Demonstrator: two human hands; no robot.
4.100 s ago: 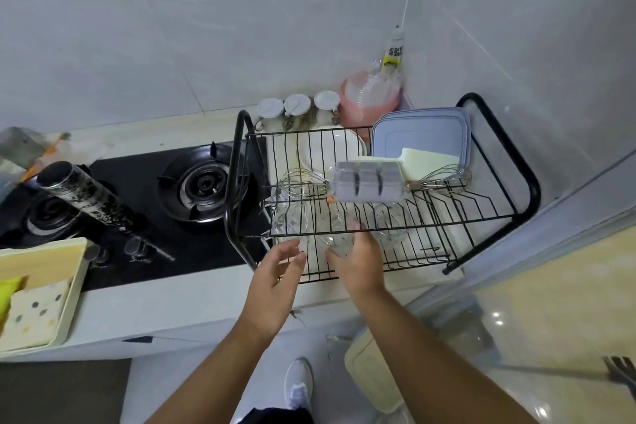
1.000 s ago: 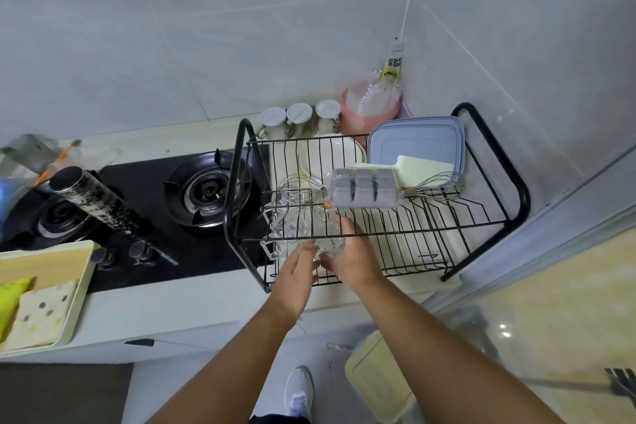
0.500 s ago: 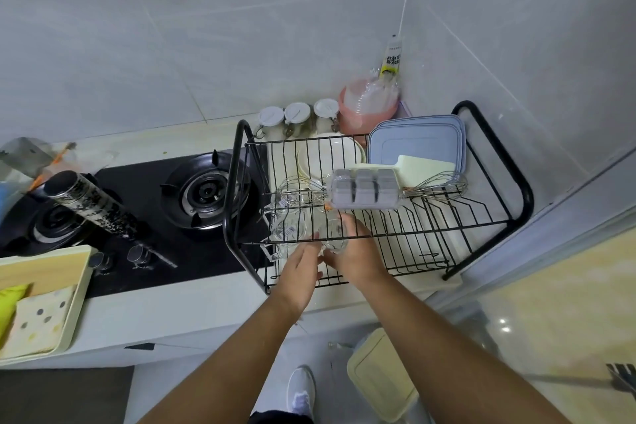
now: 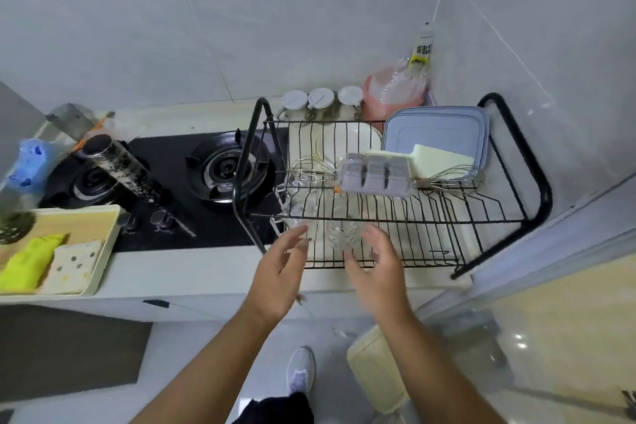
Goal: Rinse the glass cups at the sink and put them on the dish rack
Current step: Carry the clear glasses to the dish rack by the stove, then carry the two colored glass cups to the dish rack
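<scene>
Left hand and right hand, both released with fingers spread, hover at the front of the rack. The cups stand on its lower tier, apparently untouched, though blur obscures this. Risk: a careless fingertip topples one cup against its neighbour.

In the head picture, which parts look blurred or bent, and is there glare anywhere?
Head view: the left hand and right hand are smeared by motion blur. The clear glass cups are hard to outline behind the dish rack wires. The wide lens bends the counter edge. Small glare spots sit on the shiny floor.
</scene>
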